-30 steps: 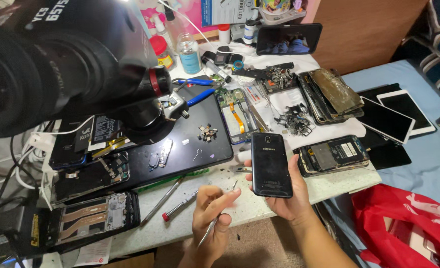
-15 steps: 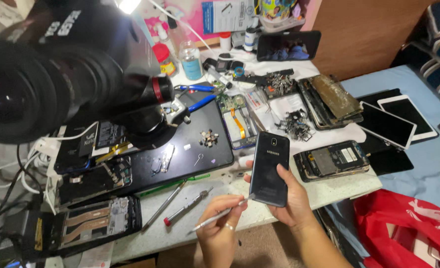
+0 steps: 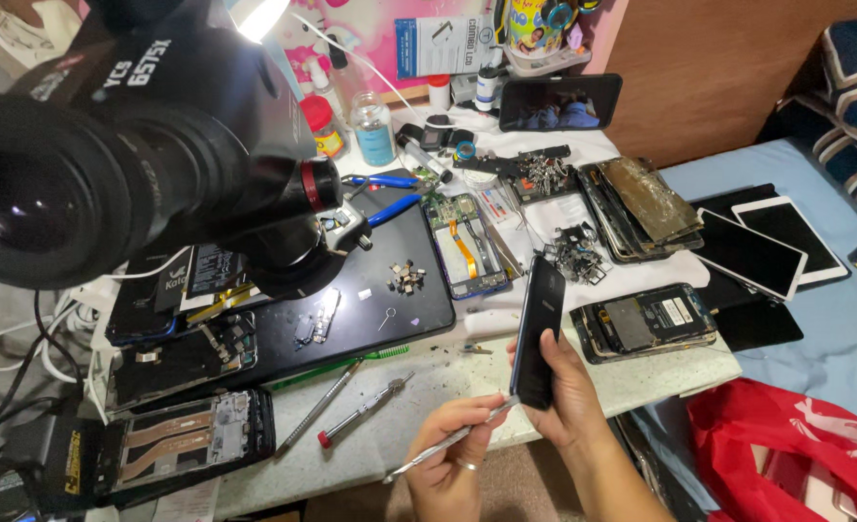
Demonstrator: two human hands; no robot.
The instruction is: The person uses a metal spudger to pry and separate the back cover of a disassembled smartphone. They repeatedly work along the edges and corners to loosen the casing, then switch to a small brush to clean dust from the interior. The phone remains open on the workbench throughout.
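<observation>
microscope head (image 3: 129, 145), black, fills the upper left and hides much of the desk (image 3: 428, 396) behind it; its near lens is blurred. desk top pale and speckled, crowded. black work mat (image 3: 371, 309) under the microscope, with small metal parts scattered on it, too small to identify. red bag (image 3: 796, 445) at lower right, cut off by the frame edge. two tablets (image 3: 767, 246) lie on the blue bed surface beyond the desk's right end. opened phone chassis (image 3: 646, 324) just right of the hands, insides showing. another gutted phone (image 3: 182, 445) at the near left edge.

dark phone (image 3: 537, 333) held upright and edge-on above the desk's near edge. right hand (image 3: 569, 391) wraps it from behind, fingers closed around its lower half; fingertips hidden behind the phone. left hand (image 3: 453, 459) pinches a thin metal pry tool (image 3: 448, 443), fingers closed on its shaft; palm cut off at the bottom. the tool's tip meets the phone's bottom corner; cannot tell whether it is inserted.

red-tipped screwdriver (image 3: 363, 411) and a green-handled one (image 3: 342, 365) lie on the desk, left of the hands.
</observation>
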